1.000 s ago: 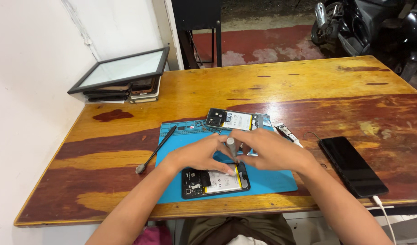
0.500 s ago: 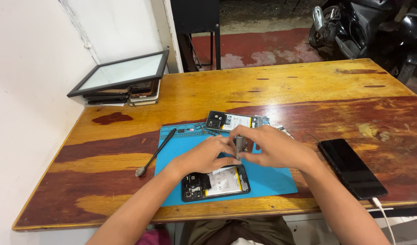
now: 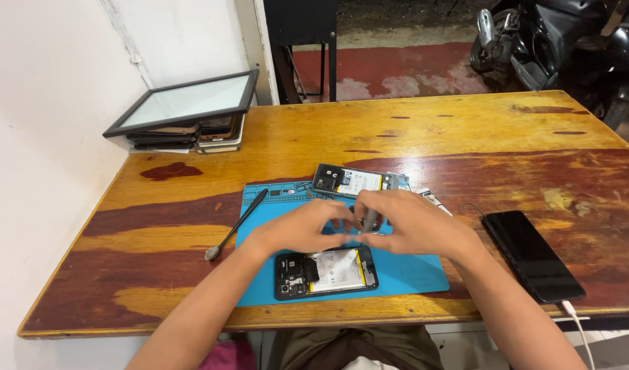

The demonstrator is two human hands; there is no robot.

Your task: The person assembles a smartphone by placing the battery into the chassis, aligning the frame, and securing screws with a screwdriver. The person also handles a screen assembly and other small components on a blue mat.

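Now lifted off the opened phone point(image 3: 326, 272), both hands, left point(image 3: 302, 228) and right point(image 3: 409, 223), meet around a small dark part point(image 3: 369, 220) above the blue mat point(image 3: 410, 270)

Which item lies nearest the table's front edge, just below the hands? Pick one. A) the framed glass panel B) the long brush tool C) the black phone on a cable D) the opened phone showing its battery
D: the opened phone lies on the blue mat directly beneath the left hand and right hand, close to the table front edge.

Small grey part point(image 3: 369, 220) between fingertips
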